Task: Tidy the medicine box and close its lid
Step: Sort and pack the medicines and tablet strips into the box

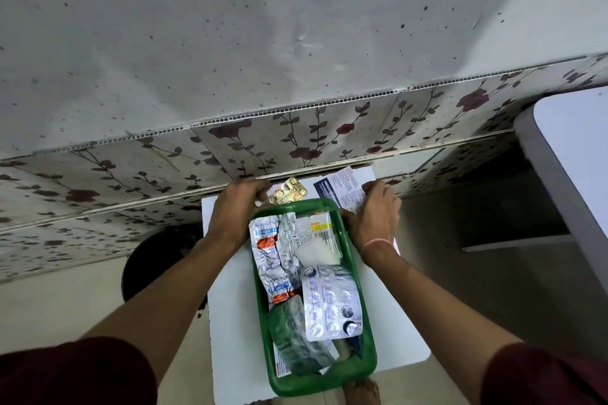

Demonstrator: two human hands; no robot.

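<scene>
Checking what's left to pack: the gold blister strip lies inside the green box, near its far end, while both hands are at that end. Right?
Not quite. The head view shows the gold blister strip outside the green box, on the white table just beyond its far rim. Left hand and right hand are at that end.

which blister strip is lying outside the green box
The gold blister strip, on the white table beyond the green box by the left hand. The silver strips lie inside.

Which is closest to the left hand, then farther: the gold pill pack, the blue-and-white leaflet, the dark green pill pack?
1. Gold pill pack, just right of the left hand.
2. Blue-and-white leaflet, by the right hand.
3. Dark green pill pack, at the box's near end.
</scene>
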